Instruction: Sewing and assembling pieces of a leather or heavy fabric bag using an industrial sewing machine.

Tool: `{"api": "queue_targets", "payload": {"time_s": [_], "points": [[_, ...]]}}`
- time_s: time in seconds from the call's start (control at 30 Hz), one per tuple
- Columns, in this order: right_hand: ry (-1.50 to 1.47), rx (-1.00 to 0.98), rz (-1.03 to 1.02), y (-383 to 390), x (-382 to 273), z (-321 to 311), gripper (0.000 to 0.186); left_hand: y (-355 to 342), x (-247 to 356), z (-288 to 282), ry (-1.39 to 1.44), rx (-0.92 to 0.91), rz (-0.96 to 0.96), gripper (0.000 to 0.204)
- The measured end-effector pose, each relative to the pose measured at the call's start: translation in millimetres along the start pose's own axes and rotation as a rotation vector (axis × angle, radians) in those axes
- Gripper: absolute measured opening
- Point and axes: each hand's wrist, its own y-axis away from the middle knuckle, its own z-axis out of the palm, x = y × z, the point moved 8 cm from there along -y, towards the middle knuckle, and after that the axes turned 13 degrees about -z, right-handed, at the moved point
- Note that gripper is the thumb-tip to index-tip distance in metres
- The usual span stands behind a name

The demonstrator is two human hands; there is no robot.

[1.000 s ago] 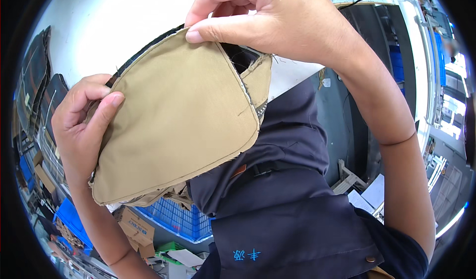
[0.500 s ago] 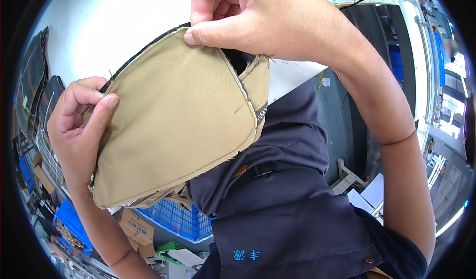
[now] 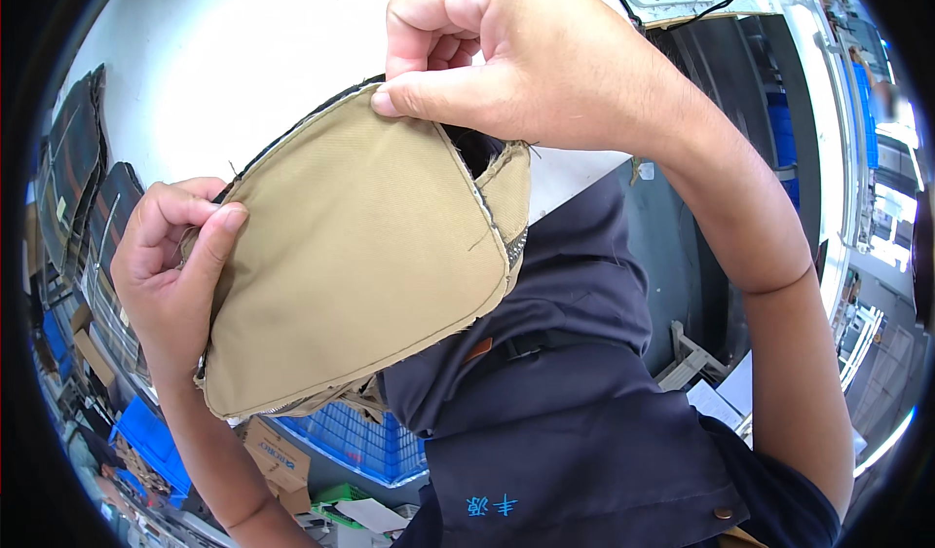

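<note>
Tan fabric pouch [image 3: 360, 265] held up close in front of the camera, in the air between both hands, above the white desk [image 3: 224, 61]. Right hand [image 3: 506, 56] at the pouch's top edge, thumb and fingers [image 3: 429, 95] pinching the seam there. Left hand [image 3: 170, 265] at the pouch's left edge, thumb [image 3: 209, 246] pressed flat on the tan face, other fingers curled behind, gripping the fabric. Pouch's right side gapes open, dark lining and raw stitched edge showing. Below the pouch: the person's dark navy garment [image 3: 584, 431] with a black strap across it. Further off, lower left: blue plastic crate [image 3: 351, 436], cardboard boxes [image 3: 278, 455]. Dark fabric pieces [image 3: 83, 188] stacked at the desk's left edge.
</note>
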Motion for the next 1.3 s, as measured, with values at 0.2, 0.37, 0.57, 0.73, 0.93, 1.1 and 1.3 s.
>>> {"api": "queue_targets", "payload": {"time_s": [0.2,0.37,0.57,0.73,0.93,1.1,1.3], "points": [[-0.094,-0.078,0.174,-4.2,12.4,-3.0,0.019,0.1,2.2,2.0,0.038,0.014,0.011,0.015],[0.066,-0.112,0.179,-3.8,24.9,15.3,0.015,1.2,3.9,0.0,0.068,0.03,0.019,0.017],[0.094,-0.024,0.037,-1.7,24.9,19.1,0.023,5.0,11.0,1.5,0.041,0.023,0.09,0.017],[0.097,-0.149,0.05,-11.8,22.1,24.8,0.026,4.2,15.8,4.1,0.006,-0.028,0.135,0.018],[0.026,-0.2,0.037,-19.0,26.7,25.1,0.027,2.3,13.6,4.2,0.048,-0.036,0.109,0.018],[-0.064,-0.149,0.097,-14.0,32.3,27.3,0.026,1.4,19.9,2.9,-0.012,-0.058,0.13,0.017],[-0.077,-0.106,0.113,-12.7,32.5,28.1,0.022,-1.5,17.3,1.6,-0.004,-0.066,0.07,0.016]]}}
